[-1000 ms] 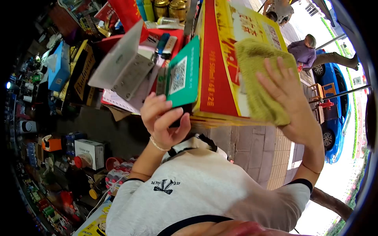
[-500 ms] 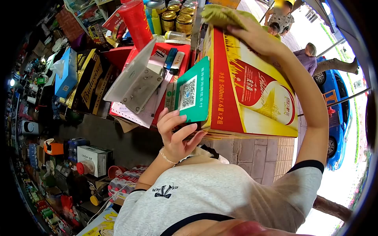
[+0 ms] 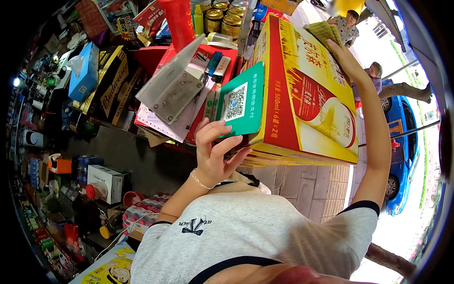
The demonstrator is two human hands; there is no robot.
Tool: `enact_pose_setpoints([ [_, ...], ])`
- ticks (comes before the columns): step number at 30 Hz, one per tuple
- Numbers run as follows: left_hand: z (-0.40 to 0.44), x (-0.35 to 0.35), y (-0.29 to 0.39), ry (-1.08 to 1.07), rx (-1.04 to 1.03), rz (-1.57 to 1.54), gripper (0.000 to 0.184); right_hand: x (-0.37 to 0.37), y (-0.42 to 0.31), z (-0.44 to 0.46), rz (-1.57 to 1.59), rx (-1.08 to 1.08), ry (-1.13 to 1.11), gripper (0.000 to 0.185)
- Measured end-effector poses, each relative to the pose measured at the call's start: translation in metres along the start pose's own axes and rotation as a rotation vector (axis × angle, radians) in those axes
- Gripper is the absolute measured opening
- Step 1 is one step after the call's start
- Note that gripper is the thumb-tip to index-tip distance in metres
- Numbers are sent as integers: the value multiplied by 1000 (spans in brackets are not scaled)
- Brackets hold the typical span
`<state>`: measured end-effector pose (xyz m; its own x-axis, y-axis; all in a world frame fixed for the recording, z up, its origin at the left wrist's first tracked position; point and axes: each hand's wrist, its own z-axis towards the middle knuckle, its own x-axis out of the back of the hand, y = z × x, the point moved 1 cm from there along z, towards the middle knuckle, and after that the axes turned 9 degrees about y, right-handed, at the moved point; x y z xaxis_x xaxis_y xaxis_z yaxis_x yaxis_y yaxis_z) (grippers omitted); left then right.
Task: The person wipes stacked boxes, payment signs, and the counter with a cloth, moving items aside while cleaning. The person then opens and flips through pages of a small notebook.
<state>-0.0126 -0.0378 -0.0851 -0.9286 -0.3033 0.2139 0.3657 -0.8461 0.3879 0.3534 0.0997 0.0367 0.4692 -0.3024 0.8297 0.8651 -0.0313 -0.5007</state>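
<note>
A green QR code card (image 3: pixel 257 102) leans against the near left side of a red and yellow carton (image 3: pixel 283 109). My left hand (image 3: pixel 216 149) is at the card's lower edge, its fingers curled over the front and the thumb below. At the far upper edge of the carton, my right hand (image 3: pixel 345 59) holds a folded olive-green cloth (image 3: pixel 324 32) against the top face. Part of its fingers is hidden from view.
Left of the card are an opened white plastic case (image 3: pixel 177 97), lighters, papers and a red cup (image 3: pixel 177 23). Gold cans (image 3: pixel 231 24) stand behind. A blue tissue box (image 3: pixel 84 75) sits farther left. Two people and a blue car (image 3: pixel 402 142) are outside at right.
My right hand has wiped across the carton's top with the cloth, first toward the far left corner, then right along the far edge. My left hand has stayed at the card.
</note>
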Motion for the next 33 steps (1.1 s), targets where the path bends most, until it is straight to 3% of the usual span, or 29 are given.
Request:
enact_pose_setpoints([
  [3, -1, 0, -1, 24, 22, -21, 44, 5, 2, -32, 495, -177, 56, 48],
  [4, -2, 0, -2, 22, 18, -32, 44, 5, 8, -42, 492, -183, 66, 48],
  [6, -3, 0, -1, 46, 21, -28, 44, 2, 31, -65, 879, -424, 116, 44],
  [7, -5, 0, 0, 64, 11, -23, 40, 2, 26, -83, 932, -442, 157, 44],
  [8, -6, 1, 1, 88, -83, 37, 36, 3, 1, -108, 951, -482, 315, 41],
  [10, -17, -2, 2, 231, -396, 31, 34, 3, 13, -142, 1165, -402, 285, 39],
  [11, -20, -5, 4, 251, -454, -71, 34, 3, 21, -156, 1165, -422, 327, 39],
  [14, -25, -14, 13, 162, -509, -303, 31, -1, 44, -205, 1657, -453, 323, 39],
  [15, -29, -20, 15, 113, -435, -436, 29, -3, 48, -219, 1639, -530, 470, 41],
  [17, -29, -31, 21, -69, -394, -695, 29, -5, 60, -254, 1699, -533, 533, 41],
  [23, -35, -66, 40, -373, -340, -934, 32, -13, 50, -344, 1687, -602, 926, 42],
  [25, -41, -77, 47, -465, -329, -962, 35, -18, 50, -376, 1565, -745, 1087, 41],
  [29, -46, -95, 61, -526, -313, -1080, 34, -31, 70, -455, 1607, -574, 1047, 42],
  [31, -49, -101, 64, -545, -331, -1140, 32, -46, 101, -495, 1048, -1195, 874, 42],
  [33, -49, -105, 66, -565, -358, -1198, 30, -54, 120, -541, 934, -1291, 864, 41],
])
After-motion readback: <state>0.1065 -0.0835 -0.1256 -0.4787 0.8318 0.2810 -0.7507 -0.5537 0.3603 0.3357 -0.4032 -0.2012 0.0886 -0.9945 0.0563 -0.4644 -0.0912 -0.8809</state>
